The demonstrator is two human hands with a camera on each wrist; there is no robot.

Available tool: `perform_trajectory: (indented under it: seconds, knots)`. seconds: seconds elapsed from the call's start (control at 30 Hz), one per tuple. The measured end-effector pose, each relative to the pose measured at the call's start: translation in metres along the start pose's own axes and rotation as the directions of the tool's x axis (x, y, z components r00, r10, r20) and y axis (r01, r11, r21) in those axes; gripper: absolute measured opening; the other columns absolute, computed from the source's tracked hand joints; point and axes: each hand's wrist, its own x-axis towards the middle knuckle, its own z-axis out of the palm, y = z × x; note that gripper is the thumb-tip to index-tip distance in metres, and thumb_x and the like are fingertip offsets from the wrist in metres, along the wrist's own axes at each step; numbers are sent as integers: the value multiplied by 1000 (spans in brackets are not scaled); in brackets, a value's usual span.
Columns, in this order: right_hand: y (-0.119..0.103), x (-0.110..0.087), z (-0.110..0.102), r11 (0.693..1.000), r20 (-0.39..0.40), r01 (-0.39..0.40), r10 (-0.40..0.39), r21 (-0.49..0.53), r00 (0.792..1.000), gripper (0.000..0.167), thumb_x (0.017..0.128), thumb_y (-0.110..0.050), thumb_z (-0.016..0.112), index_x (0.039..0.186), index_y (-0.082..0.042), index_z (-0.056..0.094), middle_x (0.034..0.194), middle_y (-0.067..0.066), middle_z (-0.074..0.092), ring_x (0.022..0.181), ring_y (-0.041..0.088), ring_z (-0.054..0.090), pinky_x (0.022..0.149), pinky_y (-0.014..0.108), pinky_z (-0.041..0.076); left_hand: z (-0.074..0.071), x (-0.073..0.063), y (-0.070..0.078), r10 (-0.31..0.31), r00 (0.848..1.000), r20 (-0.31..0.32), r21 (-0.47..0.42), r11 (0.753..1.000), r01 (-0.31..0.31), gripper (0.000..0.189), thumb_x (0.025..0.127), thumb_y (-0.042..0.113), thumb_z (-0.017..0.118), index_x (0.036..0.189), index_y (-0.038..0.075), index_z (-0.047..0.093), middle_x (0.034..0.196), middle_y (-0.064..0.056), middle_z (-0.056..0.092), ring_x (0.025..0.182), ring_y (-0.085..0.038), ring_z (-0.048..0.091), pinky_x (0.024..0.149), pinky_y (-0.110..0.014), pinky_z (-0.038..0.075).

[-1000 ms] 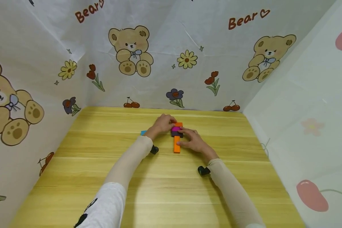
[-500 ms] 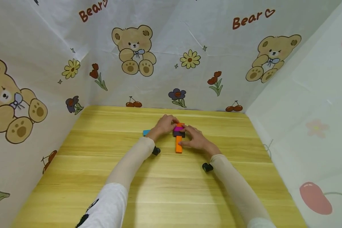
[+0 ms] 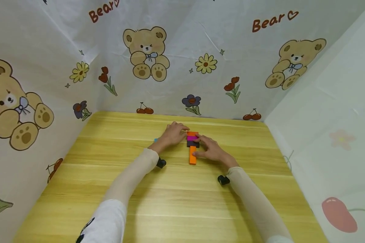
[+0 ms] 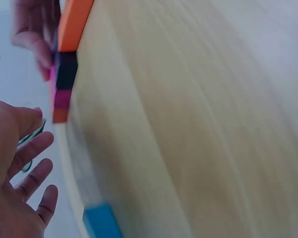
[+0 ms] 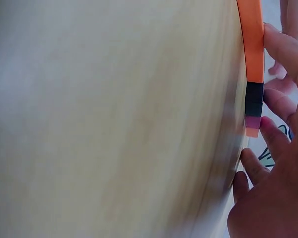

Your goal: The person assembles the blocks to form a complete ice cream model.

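Note:
A row of flat blocks lies on the wooden table, running away from me. Nearest is a long orange block [image 3: 193,159], then a dark block [image 3: 193,144], a magenta block [image 3: 191,138] and an orange-red block [image 3: 193,133] at the far end. My right hand [image 3: 213,150] rests on the row with relaxed fingers, its thumb at the long orange block and its fingertips at the dark and magenta ones. Just left of the far end is my left hand [image 3: 173,134], its fingers spread and holding nothing. In the left wrist view a gap shows between it and the blocks.
A blue block [image 4: 102,220] lies on the table left of the row, mostly hidden by my left wrist in the head view. Black wrist cameras [image 3: 223,180] hang under both forearms. A bear-printed cloth wall [image 3: 170,91] rises behind the table [image 3: 176,209].
My left hand has drawn back a little to the left from the far end of the row, uncovering more of it. My right hand stays at the blocks. The head view has shifted slightly.

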Motion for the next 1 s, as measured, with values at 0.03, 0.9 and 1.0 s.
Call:
perform_trajectory:
  seconds: [0.03, 0.9, 1.0]
  knots:
    - [1, 0, 0, 1000, -1, 4, -4, 1, 1000, 66, 94, -59, 76, 148, -26, 57, 180, -2, 29, 166, 40, 24, 133, 70, 11, -4, -4, -3, -1, 1000, -4, -3, 1000, 1, 35, 111, 30, 60, 144, 22, 70, 148, -2, 69, 133, -30, 52, 112, -52, 38]
    - [3, 0, 1, 997, 7, 17, -17, 71, 1000, 61, 97, -50, 77, 148, -23, 58, 180, -4, 28, 168, 39, 20, 133, 70, 9, -50, -89, -83, -43, 999, 26, -132, 990, 46, 37, 106, 30, 70, 139, 13, 72, 128, -12, 72, 124, -35, 60, 111, -57, 47]
    - [3, 0, 1, 997, 6, 11, -11, 73, 1000, 62, 97, -51, 77, 148, -23, 57, 181, -3, 27, 167, 41, 20, 133, 70, 9, -48, -91, -84, -37, 999, 36, -139, 989, 42, 38, 104, 28, 73, 138, 11, 73, 126, -12, 72, 121, -34, 62, 109, -56, 48]
